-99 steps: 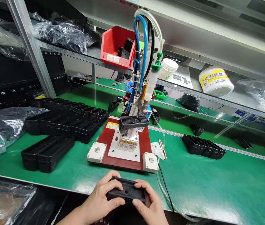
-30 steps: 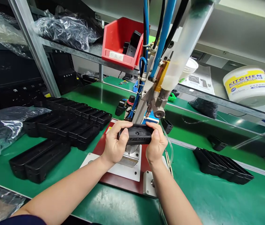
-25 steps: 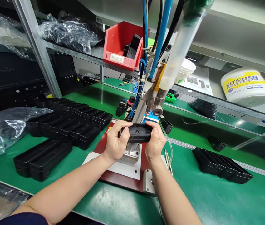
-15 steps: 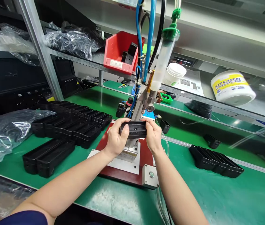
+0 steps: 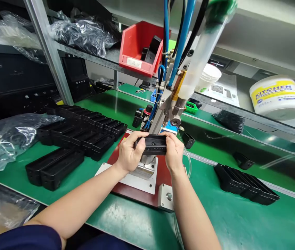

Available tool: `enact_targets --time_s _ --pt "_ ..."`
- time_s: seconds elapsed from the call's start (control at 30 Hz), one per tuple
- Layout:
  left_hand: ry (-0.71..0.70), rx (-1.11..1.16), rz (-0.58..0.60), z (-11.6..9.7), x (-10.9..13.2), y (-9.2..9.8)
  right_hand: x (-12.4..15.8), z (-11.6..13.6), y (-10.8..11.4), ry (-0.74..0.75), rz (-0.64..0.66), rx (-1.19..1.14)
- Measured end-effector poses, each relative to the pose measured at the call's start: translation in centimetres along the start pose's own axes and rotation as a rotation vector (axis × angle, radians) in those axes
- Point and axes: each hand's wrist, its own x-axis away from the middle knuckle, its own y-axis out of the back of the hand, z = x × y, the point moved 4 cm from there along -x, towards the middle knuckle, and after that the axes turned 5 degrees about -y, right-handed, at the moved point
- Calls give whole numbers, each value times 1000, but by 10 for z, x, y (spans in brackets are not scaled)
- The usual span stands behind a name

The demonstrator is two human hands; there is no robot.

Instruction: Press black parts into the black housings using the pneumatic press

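Between both hands I hold a black plastic housing, a long open-sided box with a hole inside and small slots along its lower edge. My left hand is closed on its left end, thumb on the front. At its right end, my right hand grips it with bent fingers. The housing is in front of a bench press with blue air hoses and a clear tube, above the metal block of its base. A grey box with a push button sits beside my right forearm.
Several black housings stand in rows at the left, near a clear plastic bag. More housings lie at the right. Above, the shelf holds a red bin and a white tub.
The view has shifted and come nearer to the press. In my hands the housing has tilted slightly, showing its slotted edge more clearly. Both hands keep their grip.
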Motion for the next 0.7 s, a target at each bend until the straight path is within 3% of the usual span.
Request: enact_targets --time_s 0.33,0.53,0.7 --pt "150 -6 15 -2 1 0 5 6 0 -11 -128 -12" --pt "142 -31 -99 -1 -2 -3 11 2 -5 61 -299 18" --pt "141 -32 -112 5 -1 -5 14 -2 -8 58 -358 51"
